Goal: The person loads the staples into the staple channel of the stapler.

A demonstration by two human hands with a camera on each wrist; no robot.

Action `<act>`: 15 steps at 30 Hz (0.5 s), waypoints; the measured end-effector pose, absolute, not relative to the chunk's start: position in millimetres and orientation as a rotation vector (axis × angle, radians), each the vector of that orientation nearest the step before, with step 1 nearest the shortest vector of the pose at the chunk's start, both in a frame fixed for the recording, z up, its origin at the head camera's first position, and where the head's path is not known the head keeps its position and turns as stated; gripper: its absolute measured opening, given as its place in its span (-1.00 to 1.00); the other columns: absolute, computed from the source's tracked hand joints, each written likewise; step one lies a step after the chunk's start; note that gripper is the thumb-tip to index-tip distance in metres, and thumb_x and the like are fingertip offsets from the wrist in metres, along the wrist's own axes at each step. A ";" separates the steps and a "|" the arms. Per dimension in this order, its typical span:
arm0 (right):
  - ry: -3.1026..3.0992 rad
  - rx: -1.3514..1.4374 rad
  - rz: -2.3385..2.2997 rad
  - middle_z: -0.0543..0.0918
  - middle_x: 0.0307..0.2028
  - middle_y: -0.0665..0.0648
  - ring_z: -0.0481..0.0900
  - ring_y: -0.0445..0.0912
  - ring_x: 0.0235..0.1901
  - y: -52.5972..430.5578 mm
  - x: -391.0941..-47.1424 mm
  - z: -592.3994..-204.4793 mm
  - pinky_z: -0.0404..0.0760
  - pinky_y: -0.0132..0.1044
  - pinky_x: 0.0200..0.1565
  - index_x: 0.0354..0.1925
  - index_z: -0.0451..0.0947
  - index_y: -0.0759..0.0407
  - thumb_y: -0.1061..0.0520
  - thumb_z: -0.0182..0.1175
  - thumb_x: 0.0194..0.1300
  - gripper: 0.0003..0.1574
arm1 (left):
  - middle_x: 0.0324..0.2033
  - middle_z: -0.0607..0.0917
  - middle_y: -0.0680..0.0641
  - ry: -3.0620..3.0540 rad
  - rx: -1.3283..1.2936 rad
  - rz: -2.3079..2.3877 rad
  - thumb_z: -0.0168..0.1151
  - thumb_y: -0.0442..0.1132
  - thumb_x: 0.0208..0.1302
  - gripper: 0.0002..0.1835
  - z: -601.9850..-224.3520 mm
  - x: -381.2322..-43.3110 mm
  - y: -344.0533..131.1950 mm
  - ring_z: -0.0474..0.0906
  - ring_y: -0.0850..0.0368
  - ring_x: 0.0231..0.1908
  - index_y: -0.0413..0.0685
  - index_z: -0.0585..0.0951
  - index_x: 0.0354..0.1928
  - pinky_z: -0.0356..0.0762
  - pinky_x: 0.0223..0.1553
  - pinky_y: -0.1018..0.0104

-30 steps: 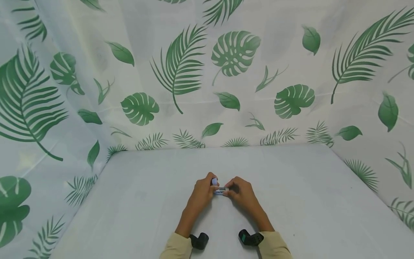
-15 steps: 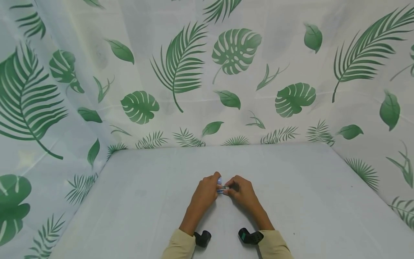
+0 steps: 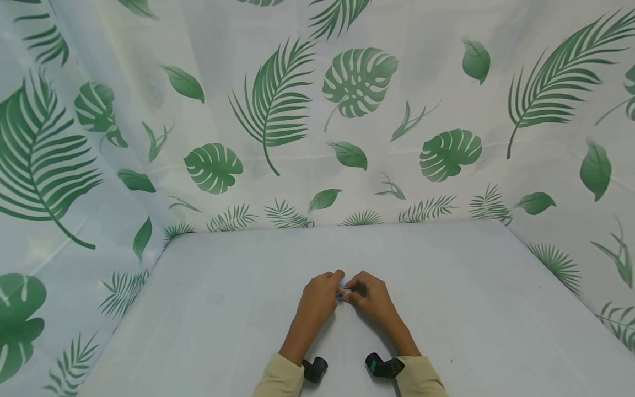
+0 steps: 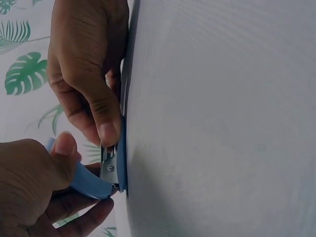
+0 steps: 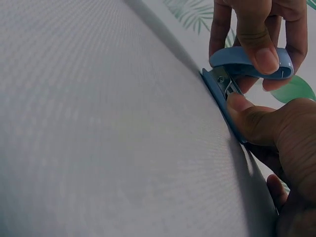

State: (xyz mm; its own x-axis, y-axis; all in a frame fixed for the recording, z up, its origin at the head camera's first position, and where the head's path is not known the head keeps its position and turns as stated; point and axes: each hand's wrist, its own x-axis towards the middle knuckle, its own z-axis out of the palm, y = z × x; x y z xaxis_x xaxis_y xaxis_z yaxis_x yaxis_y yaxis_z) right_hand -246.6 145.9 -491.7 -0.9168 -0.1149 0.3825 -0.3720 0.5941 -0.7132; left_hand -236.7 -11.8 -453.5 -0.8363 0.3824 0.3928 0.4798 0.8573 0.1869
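A small blue stapler (image 4: 94,185) is spread open between my two hands, just above or on the white table. My left hand (image 3: 319,295) pinches its raised blue cover (image 5: 237,56) between thumb and fingers. With thumb and fingers, my right hand (image 3: 371,295) grips the far end of the lower part, its thumb pressing on the metal staple channel (image 4: 109,168). The blue base (image 5: 217,96) lies along the table surface. In the head view the hands hide most of the stapler. The inside of the channel is mostly covered by the right thumb.
The white-covered table (image 3: 223,320) spreads around both hands. White curtains (image 3: 292,187) printed with green leaves rise behind it and at both sides. A black camera (image 3: 315,369) sits on the left wrist, with another black camera (image 3: 383,365) on the right.
My left hand has shifted right, closer to the right hand, and turned over the stapler's cover, so less of the stapler shows. The right hand has stayed nearly in place.
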 end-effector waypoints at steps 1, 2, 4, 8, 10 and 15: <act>-2.528 0.397 1.228 0.67 -0.39 0.01 0.63 -0.06 -0.25 145.8 -246.6 -491.5 0.58 -0.20 -0.09 -0.40 0.62 0.16 0.32 0.51 -0.08 -0.73 | -0.41 0.71 0.00 -2.693 -0.642 -0.396 0.35 -0.28 0.20 -0.77 -453.0 -236.8 -11.2 0.58 0.21 -0.48 0.01 0.61 -0.10 0.47 -0.51 0.37; -2.525 0.397 1.227 0.66 -0.39 0.01 0.63 -0.06 -0.25 145.6 -246.7 -491.2 0.58 -0.21 -0.10 -0.41 0.62 0.16 0.32 0.51 -0.07 -0.74 | -0.41 0.71 0.01 -2.695 -0.642 -0.388 0.35 -0.28 0.20 -0.78 -452.1 -236.8 -10.6 0.58 0.22 -0.48 0.02 0.62 -0.10 0.47 -0.51 0.38; -2.517 0.401 1.216 0.66 -0.40 0.02 0.62 -0.07 -0.27 145.6 -247.1 -490.8 0.57 -0.22 -0.12 -0.42 0.61 0.16 0.32 0.51 -0.07 -0.74 | -0.40 0.71 0.01 -2.696 -0.643 -0.375 0.36 -0.26 0.20 -0.78 -450.8 -237.1 -9.2 0.58 0.22 -0.48 0.03 0.63 -0.11 0.47 -0.51 0.37; -2.492 0.424 1.174 0.65 -0.42 0.02 0.61 -0.07 -0.29 145.8 -248.2 -490.5 0.57 -0.21 -0.14 -0.43 0.60 0.17 0.30 0.52 -0.07 -0.74 | -0.38 0.73 0.02 -2.694 -0.650 -0.313 0.37 -0.17 0.19 -0.76 -448.9 -237.4 -6.1 0.62 0.20 -0.43 0.04 0.65 -0.10 0.50 -0.51 0.35; -2.487 0.428 1.160 0.65 -0.42 0.02 0.61 -0.07 -0.29 145.7 -248.0 -490.8 0.56 -0.20 -0.14 -0.44 0.59 0.17 0.29 0.51 -0.06 -0.74 | -0.37 0.73 0.02 -2.696 -0.648 -0.283 0.36 -0.16 0.19 -0.76 -448.6 -237.3 -4.8 0.65 0.17 -0.40 0.05 0.65 -0.09 0.51 -0.51 0.34; -2.504 0.398 1.164 0.65 -0.41 0.00 0.61 -0.06 -0.27 144.8 -245.6 -492.5 0.56 -0.15 -0.09 -0.45 0.58 0.16 0.30 0.50 -0.04 -0.75 | -0.36 0.75 0.04 -2.695 -0.655 -0.211 0.37 -0.15 0.20 -0.77 -448.9 -233.7 -2.7 0.67 0.16 -0.36 0.06 0.68 -0.09 0.54 -0.49 0.33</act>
State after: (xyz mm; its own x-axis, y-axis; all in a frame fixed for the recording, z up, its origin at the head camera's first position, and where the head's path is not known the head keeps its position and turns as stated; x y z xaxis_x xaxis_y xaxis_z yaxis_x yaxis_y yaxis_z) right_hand -245.6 144.8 -492.5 -0.8994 -0.1043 0.4245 -0.3918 0.6228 -0.6771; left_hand -233.7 -2.7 -448.9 -0.8288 0.4147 0.3757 0.4682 0.8816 0.0596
